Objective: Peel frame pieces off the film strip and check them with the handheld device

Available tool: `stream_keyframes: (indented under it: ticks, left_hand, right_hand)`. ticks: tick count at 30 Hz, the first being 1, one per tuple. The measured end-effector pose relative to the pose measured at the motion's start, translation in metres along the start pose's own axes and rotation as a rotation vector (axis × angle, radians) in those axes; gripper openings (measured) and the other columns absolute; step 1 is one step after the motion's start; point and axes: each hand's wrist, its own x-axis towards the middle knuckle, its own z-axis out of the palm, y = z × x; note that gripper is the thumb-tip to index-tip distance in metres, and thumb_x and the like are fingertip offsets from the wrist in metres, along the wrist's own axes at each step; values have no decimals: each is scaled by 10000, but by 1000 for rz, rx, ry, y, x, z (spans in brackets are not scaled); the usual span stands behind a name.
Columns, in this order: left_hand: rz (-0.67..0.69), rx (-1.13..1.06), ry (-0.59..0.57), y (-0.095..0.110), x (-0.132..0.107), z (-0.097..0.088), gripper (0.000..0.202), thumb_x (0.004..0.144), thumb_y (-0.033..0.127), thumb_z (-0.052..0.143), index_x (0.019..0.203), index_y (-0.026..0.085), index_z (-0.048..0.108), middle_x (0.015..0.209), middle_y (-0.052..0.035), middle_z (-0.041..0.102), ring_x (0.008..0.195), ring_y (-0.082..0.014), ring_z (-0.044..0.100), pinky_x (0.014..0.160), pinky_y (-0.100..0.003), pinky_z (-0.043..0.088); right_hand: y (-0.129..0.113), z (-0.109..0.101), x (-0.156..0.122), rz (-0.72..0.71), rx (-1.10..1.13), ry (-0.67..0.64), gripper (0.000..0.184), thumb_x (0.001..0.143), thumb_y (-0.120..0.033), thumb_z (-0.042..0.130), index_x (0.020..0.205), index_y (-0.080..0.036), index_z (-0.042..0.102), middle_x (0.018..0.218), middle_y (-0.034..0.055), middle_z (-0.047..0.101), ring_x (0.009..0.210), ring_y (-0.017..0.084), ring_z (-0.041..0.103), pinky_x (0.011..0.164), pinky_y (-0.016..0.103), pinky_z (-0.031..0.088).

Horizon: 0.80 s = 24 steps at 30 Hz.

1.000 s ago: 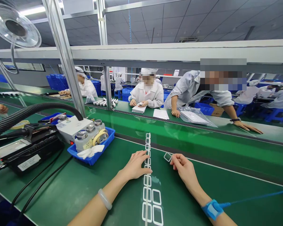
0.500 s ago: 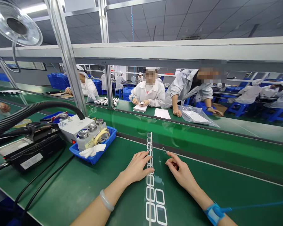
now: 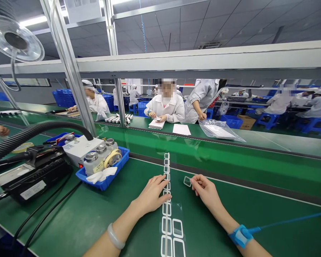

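A clear strip with a column of white rounded-rectangle frame stickers [image 3: 166, 226] runs away from me across the green work surface. Over its left edge rests my left hand [image 3: 150, 195], fingers stretched and thumb apart, touching the strip midway along. Right of the strip, my right hand [image 3: 206, 190] pinches one small white-edged frame sticker [image 3: 187, 181] between thumb and fingertips, held just above the surface. Beside the column's near end lie more white frame stickers [image 3: 178, 228]. A blue wrist strap [image 3: 240, 236] with a cord is on my right wrist.
On my left a blue tray [image 3: 103, 184] holds metal-capped bottles, a tape roll and white wipes. Next to it stand a black device [image 3: 39, 185] with cables and a thick black hose [image 3: 42, 126]. Co-workers sit and stand beyond the green belt [image 3: 230, 153], with paper stacks before them.
My right hand has closed on the sticker, which now shows face-on, clear of the strip. My left hand stays on the strip. The standing co-worker has straightened; the view has shifted slightly.
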Motion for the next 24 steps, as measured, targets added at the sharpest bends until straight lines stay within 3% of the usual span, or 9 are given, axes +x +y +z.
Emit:
stream_keyframes:
  ticks: [11, 24]
  left_hand:
    - [4, 20, 4, 1, -2, -1, 474, 872, 395, 481, 1299, 190, 456, 1418, -129, 400, 1321, -281, 316, 1069, -478, 299]
    - [6, 31, 3, 1, -2, 0, 487, 870, 411, 483, 1299, 182, 463, 1415, -134, 402, 1319, -282, 321, 1073, -474, 295]
  right_hand:
    - [7, -1, 1, -23, 5, -34, 375, 753, -539, 615, 683, -183, 521, 531, -19, 528, 394, 92, 418, 406, 224, 333]
    - [-1, 1, 0, -2, 3, -10, 438, 686, -608, 622, 644, -187, 508, 505, -17, 516, 380, 93, 405, 390, 223, 325]
